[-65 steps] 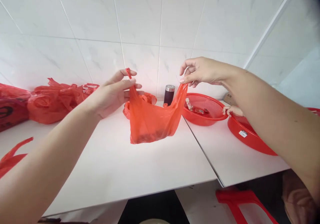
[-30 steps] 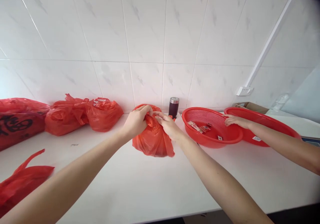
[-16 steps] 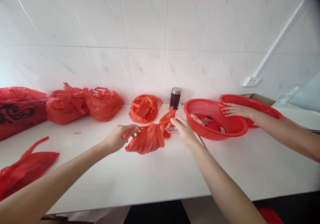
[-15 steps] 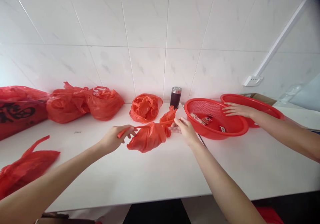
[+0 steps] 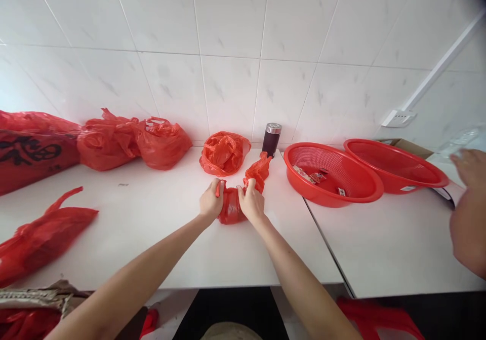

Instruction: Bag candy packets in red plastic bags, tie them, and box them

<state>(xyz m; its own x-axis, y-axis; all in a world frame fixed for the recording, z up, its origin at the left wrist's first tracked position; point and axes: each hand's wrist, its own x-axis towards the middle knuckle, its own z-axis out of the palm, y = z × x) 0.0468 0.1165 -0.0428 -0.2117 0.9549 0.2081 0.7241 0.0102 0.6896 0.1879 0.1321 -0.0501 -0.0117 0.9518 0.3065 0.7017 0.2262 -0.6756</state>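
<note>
A red plastic bag [image 5: 231, 209] rests on the white table in front of me, with something bulky inside that I cannot make out. My left hand [image 5: 212, 198] is closed on the bag's left end, a bit of red plastic showing between thumb and fingers. At the other side my right hand [image 5: 251, 200] pinches the gathered plastic. Beyond it, a loose twist of red plastic [image 5: 259, 168] stretches toward the dark bottle [image 5: 271, 140] with a silver lid. Just behind my hands sits another red bag [image 5: 225, 153], its top crumpled.
Two red plastic baskets [image 5: 290, 170] stand on the right, the nearer holding small packets. A co-worker's hand [image 5: 473, 167] is at the far right. Full red bags [image 5: 163, 145] line the wall at left, and a tied red bag [image 5: 49, 233] lies nearer. A seam [image 5: 326, 243] divides the tables.
My hands have drawn closer together on the bag, which is now more compact and lower. The co-worker's hand has left the baskets and moved right. My view has shifted slightly.
</note>
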